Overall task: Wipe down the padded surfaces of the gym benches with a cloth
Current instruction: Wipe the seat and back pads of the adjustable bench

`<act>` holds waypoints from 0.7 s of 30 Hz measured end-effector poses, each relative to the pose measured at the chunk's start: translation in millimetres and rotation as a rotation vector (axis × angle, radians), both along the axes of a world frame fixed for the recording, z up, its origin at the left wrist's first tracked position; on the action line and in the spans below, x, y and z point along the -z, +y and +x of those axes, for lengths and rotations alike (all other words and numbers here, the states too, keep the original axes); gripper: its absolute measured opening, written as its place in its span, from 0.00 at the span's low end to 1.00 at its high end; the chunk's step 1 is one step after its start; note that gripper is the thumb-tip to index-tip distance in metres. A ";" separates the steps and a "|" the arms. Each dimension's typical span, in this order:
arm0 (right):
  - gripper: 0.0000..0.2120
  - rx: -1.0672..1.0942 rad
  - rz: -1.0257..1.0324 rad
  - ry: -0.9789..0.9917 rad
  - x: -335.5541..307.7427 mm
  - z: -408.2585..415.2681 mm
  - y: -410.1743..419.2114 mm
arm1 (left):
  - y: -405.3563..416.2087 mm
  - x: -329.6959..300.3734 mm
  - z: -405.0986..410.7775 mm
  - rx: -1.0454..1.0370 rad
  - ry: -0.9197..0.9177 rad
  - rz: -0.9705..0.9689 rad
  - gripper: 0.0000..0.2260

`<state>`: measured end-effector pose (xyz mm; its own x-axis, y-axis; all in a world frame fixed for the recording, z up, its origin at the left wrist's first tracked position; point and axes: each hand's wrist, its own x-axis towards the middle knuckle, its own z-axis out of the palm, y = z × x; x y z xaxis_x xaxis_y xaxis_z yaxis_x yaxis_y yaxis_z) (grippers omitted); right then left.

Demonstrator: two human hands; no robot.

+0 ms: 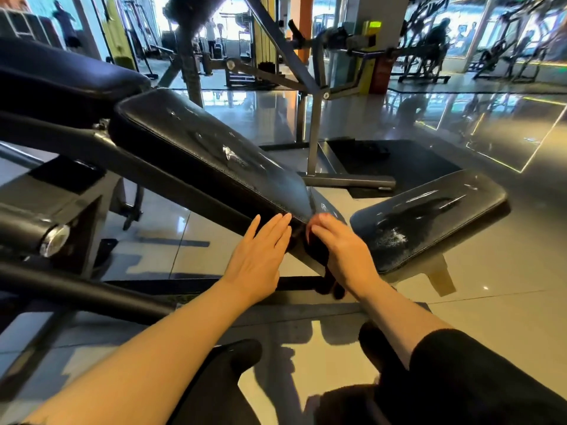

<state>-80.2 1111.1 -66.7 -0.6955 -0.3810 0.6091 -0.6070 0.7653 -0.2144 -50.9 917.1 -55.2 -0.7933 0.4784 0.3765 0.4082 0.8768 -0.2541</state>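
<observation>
We've got left hand (pixel 260 256) flat, fingers straight, on backrest pad (pixel 196 148) edge, right hand (pixel 340 243) curled over dark cloth (pixel 319 256); wipe w/ long overlapping strokes, incl. seams.

Single head-worn wide-angle view, facing forward and down, close over bench pad (pixel 196 148)

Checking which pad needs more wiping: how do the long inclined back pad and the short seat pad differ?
The back pad is long and slopes upward; the seat pad is short and nearly level. Both hands are at the back pad's lower end; none touches the seat pad. Both are black, glossy, with whitish scuffs.
</observation>
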 end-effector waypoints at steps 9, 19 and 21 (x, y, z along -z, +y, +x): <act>0.30 -0.176 -0.497 0.068 -95.0 -46.1 -98.0 | -36.5 -64.3 -2.9 -0.107 0.274 0.242 0.26; 0.29 -0.423 -0.254 -0.318 -105.5 -93.0 -137.7 | -85.1 -90.0 -22.1 -0.330 0.376 0.160 0.19; 0.30 -0.383 -0.291 -0.358 -112.6 -115.7 -140.3 | -87.0 -84.2 -28.4 -0.338 0.414 0.171 0.19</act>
<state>-195.9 970.8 46.0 -0.7227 -0.4980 0.4793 -0.6796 0.3854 -0.6242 -79.3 830.0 29.0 -0.6612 0.1283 0.7391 -0.0061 0.9843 -0.1764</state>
